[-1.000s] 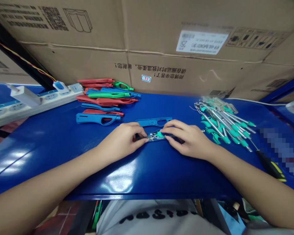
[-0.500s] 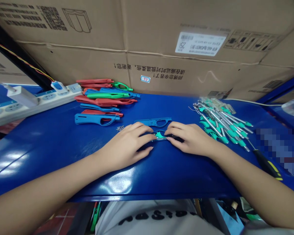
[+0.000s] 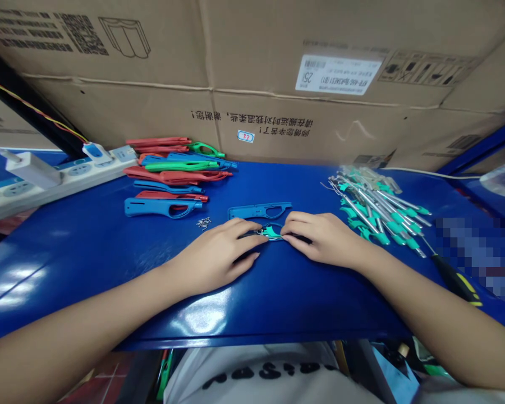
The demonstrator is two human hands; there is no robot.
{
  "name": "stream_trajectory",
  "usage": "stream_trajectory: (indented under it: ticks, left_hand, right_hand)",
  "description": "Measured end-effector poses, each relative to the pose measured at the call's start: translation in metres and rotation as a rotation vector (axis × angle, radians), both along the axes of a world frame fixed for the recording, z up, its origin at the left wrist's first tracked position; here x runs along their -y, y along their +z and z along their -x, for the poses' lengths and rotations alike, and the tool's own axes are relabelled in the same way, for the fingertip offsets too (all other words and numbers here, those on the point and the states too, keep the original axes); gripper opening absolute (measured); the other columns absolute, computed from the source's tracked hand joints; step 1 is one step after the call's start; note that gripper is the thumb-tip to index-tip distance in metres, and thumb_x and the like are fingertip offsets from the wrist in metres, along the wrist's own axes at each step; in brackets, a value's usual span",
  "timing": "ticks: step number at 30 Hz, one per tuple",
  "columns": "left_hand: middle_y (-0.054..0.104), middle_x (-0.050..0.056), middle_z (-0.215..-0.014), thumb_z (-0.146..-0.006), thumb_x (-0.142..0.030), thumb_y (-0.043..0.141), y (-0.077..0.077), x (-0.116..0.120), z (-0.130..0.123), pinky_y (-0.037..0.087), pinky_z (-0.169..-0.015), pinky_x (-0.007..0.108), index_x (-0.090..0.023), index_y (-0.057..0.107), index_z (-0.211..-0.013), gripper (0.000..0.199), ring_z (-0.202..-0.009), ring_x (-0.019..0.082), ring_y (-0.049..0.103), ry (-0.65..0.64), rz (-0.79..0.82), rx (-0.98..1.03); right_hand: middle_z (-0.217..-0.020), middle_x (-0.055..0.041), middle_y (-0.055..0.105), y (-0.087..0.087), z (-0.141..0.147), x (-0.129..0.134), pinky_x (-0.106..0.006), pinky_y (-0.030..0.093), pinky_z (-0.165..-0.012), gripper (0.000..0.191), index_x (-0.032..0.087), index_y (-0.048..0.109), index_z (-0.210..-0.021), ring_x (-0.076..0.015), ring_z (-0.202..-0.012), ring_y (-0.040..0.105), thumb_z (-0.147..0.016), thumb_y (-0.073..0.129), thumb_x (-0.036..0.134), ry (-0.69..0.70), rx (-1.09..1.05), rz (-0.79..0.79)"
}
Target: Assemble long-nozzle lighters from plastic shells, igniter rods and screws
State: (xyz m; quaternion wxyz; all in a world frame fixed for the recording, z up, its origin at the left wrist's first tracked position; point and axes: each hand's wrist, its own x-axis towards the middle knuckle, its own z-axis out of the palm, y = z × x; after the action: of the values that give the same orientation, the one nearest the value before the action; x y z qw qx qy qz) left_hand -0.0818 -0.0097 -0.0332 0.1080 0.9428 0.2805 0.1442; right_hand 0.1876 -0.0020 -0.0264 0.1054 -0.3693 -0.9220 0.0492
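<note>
Both hands meet over a blue long-neck lighter shell half [image 3: 274, 239] lying on the table, with a teal trigger [image 3: 271, 230] and thin wires in it. My left hand [image 3: 224, 247] covers its left end, fingers curled over and gripping it. At the right end, my right hand [image 3: 320, 237] pinches it between thumb and fingers; that end is hidden. Just behind lies another blue shell half [image 3: 260, 211], its hollow side up, touched by neither hand as far as I can see. A small heap of screws [image 3: 203, 223] sits left of it.
Red, green and blue lighter shells [image 3: 164, 207] are piled at back left, beside a white power strip [image 3: 78, 168]. Metal tubes with teal triggers [image 3: 376, 210] lie heaped at right, with a black-and-yellow screwdriver [image 3: 454, 279] in front. A cardboard box [image 3: 252, 67] stands behind the table.
The view has shifted slightly. My right hand is a little lower on the shell, and more of the teal trigger shows between the hands. Both hands still grip the shell.
</note>
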Motion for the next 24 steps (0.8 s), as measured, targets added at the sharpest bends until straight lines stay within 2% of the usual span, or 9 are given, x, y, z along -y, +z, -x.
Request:
stream_trajectory:
  ticks: [6, 10, 14, 17, 19, 22, 24]
  left_hand:
    - [0.059, 0.013, -0.134, -0.100, -0.024, 0.053, -0.001, -0.001, -0.003, 0.051, -0.104, 0.046, -0.020, 0.061, -0.134, 0.035, -0.123, 0.028, 0.056, -0.002, 0.016, 0.021]
    - [0.059, 0.013, -0.134, -0.100, -0.023, 0.053, -0.002, -0.001, -0.002, 0.051, -0.104, 0.047, -0.020, 0.061, -0.134, 0.035, -0.124, 0.028, 0.055, -0.005, 0.020, 0.037]
    - [0.059, 0.012, -0.134, -0.102, -0.019, 0.049, -0.006, -0.003, 0.000, 0.053, -0.103, 0.046, -0.021, 0.061, -0.133, 0.034, -0.123, 0.027, 0.057, -0.018, 0.009, 0.075]
    - [0.060, 0.012, -0.135, -0.102, -0.016, 0.047, -0.009, -0.004, 0.000, 0.054, -0.102, 0.045, -0.021, 0.061, -0.133, 0.035, -0.125, 0.027, 0.057, -0.027, 0.004, 0.089]
    - [0.060, 0.013, -0.136, -0.102, -0.015, 0.046, -0.009, -0.004, 0.000, 0.054, -0.102, 0.044, -0.021, 0.061, -0.133, 0.035, -0.125, 0.026, 0.058, -0.028, 0.008, 0.089]
    - [0.060, 0.012, -0.137, -0.103, -0.016, 0.045, -0.009, -0.003, 0.000, 0.055, -0.102, 0.042, -0.021, 0.061, -0.133, 0.035, -0.123, 0.025, 0.060, -0.025, 0.019, 0.093]
    - [0.061, 0.012, -0.136, -0.103, -0.017, 0.045, -0.008, -0.003, 0.000, 0.056, -0.101, 0.042, -0.021, 0.061, -0.133, 0.034, -0.121, 0.025, 0.062, -0.024, 0.024, 0.093]
  right_hand:
    - [-0.102, -0.0047, 0.070, -0.002, 0.000, 0.001, -0.027, 0.042, -0.063, 0.017, 0.021, 0.068, -0.101, -0.0167, -0.081, 0.066, -0.100, 0.052, 0.025, 0.011, -0.025, 0.009]
    - [-0.107, -0.0060, 0.068, -0.003, 0.000, 0.000, -0.029, 0.048, -0.072, 0.019, 0.020, 0.069, -0.109, -0.0174, -0.086, 0.065, -0.099, 0.054, 0.026, -0.012, -0.163, 0.018]
    - [-0.122, -0.0120, 0.064, -0.006, -0.001, -0.005, -0.043, 0.048, -0.093, 0.031, 0.020, 0.068, -0.121, -0.0261, -0.108, 0.058, -0.098, 0.047, 0.017, -0.050, -0.189, -0.080]
    - [-0.141, -0.0135, 0.055, -0.009, -0.001, -0.008, -0.055, 0.043, -0.099, 0.040, 0.023, 0.066, -0.127, -0.0335, -0.124, 0.050, -0.096, 0.044, 0.011, -0.125, -0.115, -0.058]
    - [-0.144, -0.0134, 0.052, -0.010, -0.002, -0.009, -0.058, 0.042, -0.102, 0.034, 0.023, 0.068, -0.121, -0.0351, -0.129, 0.047, -0.096, 0.047, 0.013, -0.186, -0.123, -0.004]
    - [-0.138, -0.0131, 0.054, -0.011, -0.003, -0.011, -0.057, 0.043, -0.104, 0.016, 0.022, 0.068, -0.102, -0.0334, -0.127, 0.050, -0.094, 0.054, 0.017, -0.264, -0.187, 0.069]
    - [-0.135, -0.0125, 0.055, -0.011, -0.005, -0.012, -0.056, 0.044, -0.103, 0.011, 0.022, 0.065, -0.096, -0.0317, -0.124, 0.053, -0.092, 0.056, 0.017, -0.281, -0.227, 0.121]
